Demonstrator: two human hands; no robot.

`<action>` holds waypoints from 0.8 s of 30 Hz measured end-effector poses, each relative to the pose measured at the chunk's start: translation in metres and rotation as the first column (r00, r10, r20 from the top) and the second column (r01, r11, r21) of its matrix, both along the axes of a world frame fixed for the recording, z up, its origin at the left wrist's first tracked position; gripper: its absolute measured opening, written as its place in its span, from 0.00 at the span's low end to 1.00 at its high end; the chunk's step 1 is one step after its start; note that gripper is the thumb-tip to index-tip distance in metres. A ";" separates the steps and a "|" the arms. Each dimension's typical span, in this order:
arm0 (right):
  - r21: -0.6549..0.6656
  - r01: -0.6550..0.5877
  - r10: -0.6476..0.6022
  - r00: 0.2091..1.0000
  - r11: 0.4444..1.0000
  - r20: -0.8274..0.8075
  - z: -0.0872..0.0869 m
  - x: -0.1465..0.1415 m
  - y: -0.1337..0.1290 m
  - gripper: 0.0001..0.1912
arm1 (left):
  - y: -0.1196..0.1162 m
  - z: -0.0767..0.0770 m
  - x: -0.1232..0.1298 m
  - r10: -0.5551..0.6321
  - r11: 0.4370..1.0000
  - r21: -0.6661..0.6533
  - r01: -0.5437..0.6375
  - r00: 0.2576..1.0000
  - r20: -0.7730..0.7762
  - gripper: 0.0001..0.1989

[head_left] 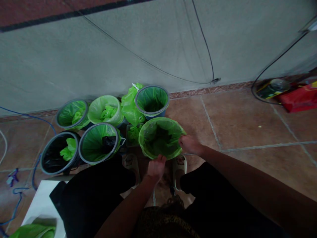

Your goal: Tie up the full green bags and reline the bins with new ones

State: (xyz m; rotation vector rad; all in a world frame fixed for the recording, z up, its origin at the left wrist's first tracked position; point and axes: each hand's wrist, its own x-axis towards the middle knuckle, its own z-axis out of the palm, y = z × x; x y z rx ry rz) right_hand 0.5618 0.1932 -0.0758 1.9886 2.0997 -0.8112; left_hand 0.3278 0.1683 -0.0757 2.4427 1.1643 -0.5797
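Observation:
A bin lined with a green bin bag (pixel 162 124) stands on the floor between my feet, the bag spread over its rim. My left hand (pixel 156 168) is closed on the bag at the near edge of the rim. At the right side of the rim, my right hand (pixel 190 144) grips the bag with curled fingers. The inside of the bin is dark, and its outer wall is hidden by the bag. Right behind it stands another green-lined bin with a grey rim (pixel 152 88).
Several lined bins stand to the left, among them a black-lined one (pixel 60 168). A tied green bag (pixel 131 105) leans by the wall (pixel 153 43). A white surface (pixel 42 201) is at lower left, a blue cord (pixel 34 172) beside it. A red bag (pixel 297 98) lies far right.

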 end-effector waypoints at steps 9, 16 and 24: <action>0.025 0.120 -0.121 0.992 0.992 0.019 0.039 -0.003 -0.005 0.14 | -0.002 0.020 0.006 0.077 0.996 -0.039 -0.076 0.997 0.023 0.17; -0.480 0.307 -0.460 0.854 0.822 -0.242 0.034 0.000 -0.022 0.19 | 0.009 0.032 0.040 0.339 0.940 -0.141 -0.312 0.905 0.257 0.22; -0.705 0.458 -0.834 0.398 0.541 -0.382 0.004 -0.015 -0.029 0.13 | 0.027 0.008 0.068 0.379 0.908 -0.282 -0.311 0.895 0.235 0.12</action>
